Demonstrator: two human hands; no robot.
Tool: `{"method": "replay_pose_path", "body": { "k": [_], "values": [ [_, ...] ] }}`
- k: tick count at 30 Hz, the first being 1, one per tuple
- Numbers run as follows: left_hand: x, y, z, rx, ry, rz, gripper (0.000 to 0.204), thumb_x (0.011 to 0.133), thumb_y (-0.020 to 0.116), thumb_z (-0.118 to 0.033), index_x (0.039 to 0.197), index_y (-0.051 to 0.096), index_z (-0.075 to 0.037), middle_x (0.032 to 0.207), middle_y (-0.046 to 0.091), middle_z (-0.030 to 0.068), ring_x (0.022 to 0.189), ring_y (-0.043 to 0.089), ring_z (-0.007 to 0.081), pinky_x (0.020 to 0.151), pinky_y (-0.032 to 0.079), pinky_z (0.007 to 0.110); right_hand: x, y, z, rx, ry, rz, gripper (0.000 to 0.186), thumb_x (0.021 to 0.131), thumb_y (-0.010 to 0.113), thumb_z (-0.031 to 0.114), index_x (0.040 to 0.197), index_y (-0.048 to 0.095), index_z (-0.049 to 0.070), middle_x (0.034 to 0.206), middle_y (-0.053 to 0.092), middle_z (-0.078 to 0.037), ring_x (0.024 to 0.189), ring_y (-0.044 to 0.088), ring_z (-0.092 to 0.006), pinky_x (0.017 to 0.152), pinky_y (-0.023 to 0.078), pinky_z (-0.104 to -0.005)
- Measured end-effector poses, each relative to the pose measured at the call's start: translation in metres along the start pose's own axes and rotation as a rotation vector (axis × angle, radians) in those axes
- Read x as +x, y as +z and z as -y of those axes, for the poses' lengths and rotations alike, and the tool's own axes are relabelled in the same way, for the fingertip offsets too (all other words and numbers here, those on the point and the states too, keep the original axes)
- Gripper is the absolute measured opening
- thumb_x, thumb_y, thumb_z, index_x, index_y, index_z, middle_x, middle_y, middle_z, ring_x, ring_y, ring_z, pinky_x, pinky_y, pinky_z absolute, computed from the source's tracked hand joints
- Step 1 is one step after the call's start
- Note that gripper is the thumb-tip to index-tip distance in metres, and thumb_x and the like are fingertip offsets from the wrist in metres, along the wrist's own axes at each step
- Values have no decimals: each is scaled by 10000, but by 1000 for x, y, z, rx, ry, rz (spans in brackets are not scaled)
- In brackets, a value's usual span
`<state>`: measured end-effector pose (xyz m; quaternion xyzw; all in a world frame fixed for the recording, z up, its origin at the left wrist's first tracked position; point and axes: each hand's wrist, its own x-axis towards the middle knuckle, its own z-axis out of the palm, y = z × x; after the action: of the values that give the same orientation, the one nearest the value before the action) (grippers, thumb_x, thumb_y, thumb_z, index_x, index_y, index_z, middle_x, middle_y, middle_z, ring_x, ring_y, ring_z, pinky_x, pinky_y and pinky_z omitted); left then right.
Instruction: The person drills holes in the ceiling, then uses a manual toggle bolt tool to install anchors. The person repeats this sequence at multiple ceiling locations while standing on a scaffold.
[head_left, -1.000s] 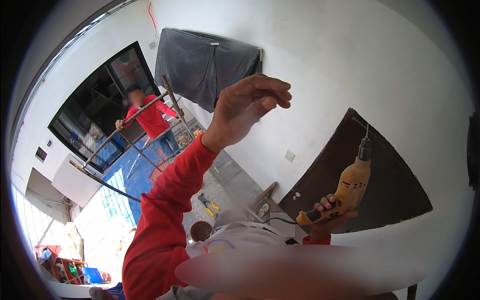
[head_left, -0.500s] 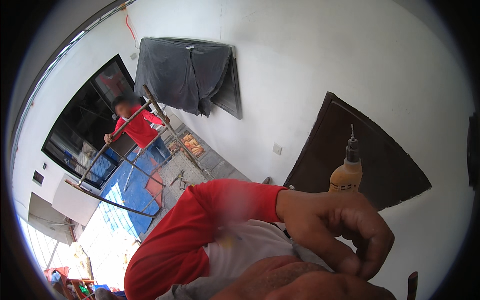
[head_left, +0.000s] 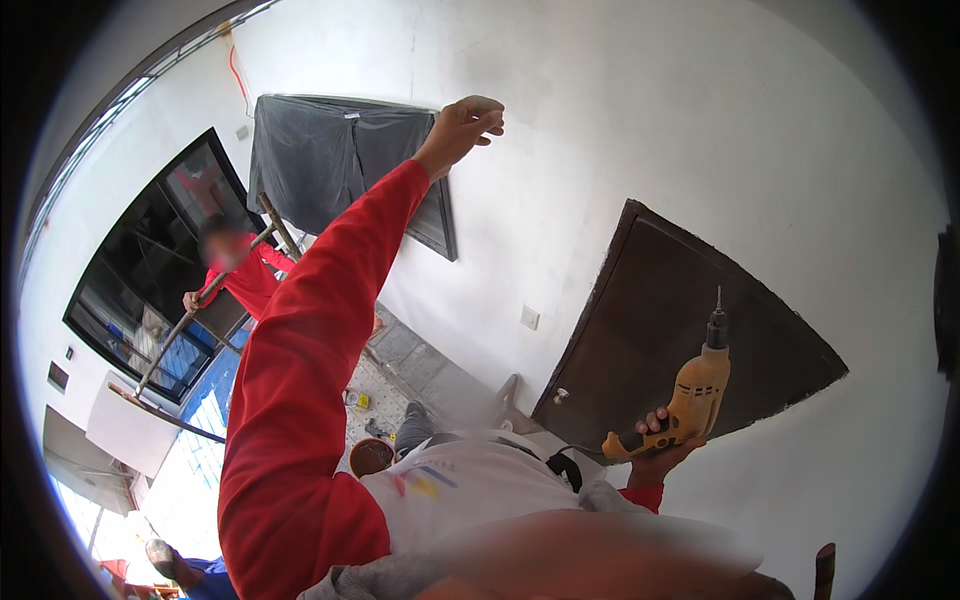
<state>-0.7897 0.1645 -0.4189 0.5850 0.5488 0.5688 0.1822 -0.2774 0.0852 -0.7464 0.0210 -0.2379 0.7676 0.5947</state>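
A: Head view: what is each hand doing?
B: Left hand [head_left: 462, 125] is raised to the white wall [head_left: 620, 130], fingers loosely curled, holding nothing. Right hand [head_left: 662, 450], lower, is clenched round a yellow drill [head_left: 690, 400], bit pointing up.

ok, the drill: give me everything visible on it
The drill is a corded pistol-grip type with a yellow-orange plastic-looking body, dark chuck and a thin bit pointing up. It stands roughly upright, tilted slightly, in front of the dark brown door. The right hand wraps its grip from below, fingers showing over the handle. A dark cord seems to leave the handle end. Nothing else touches it.
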Motion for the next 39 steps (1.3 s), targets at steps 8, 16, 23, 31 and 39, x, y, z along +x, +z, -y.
{"method": "replay_pose_path", "body": {
  "k": [8,16,23,31,39],
  "values": [
    [210,-70,29,193,327,-405,650,1025,596,-397,1555,408,-71,1582,403,212,1453,423,328,1132,411,495,-23,12,-28,-35,-12,-213,987,755,626,850,1262,522,10,998,648,-110,821,659,-214,704,570,-420],
    [387,-65,36,93,576,-617,916,966,668,-313,1620,117,15,1696,134,231,1558,142,405,1273,177,461,-14,64,-86,-192,-69,-476,981,754,592,873,1260,529,34,958,630,-87,771,647,-207,668,552,-431],
    [413,-47,12,-75,624,-847,862,986,621,-288,1627,123,4,1692,187,218,1583,111,334,1259,-3,548,-18,83,-151,-304,-47,-530,998,743,581,892,1246,543,31,955,631,-82,785,624,-202,714,534,-432],
    [397,-37,1,-78,595,-907,824,1001,590,-285,1625,141,14,1697,197,198,1585,127,316,1261,-8,545,-6,94,-191,-371,2,-551,1019,763,554,898,1309,530,38,984,621,-88,810,610,-219,745,514,-446],
    [392,-35,-2,-8,548,-861,919,955,632,-267,1621,77,39,1702,143,223,1593,72,318,1258,-16,560,27,117,-208,-369,-122,-530,966,821,517,878,1299,519,38,989,624,-76,840,624,-182,744,529,-403]
  ]
}}
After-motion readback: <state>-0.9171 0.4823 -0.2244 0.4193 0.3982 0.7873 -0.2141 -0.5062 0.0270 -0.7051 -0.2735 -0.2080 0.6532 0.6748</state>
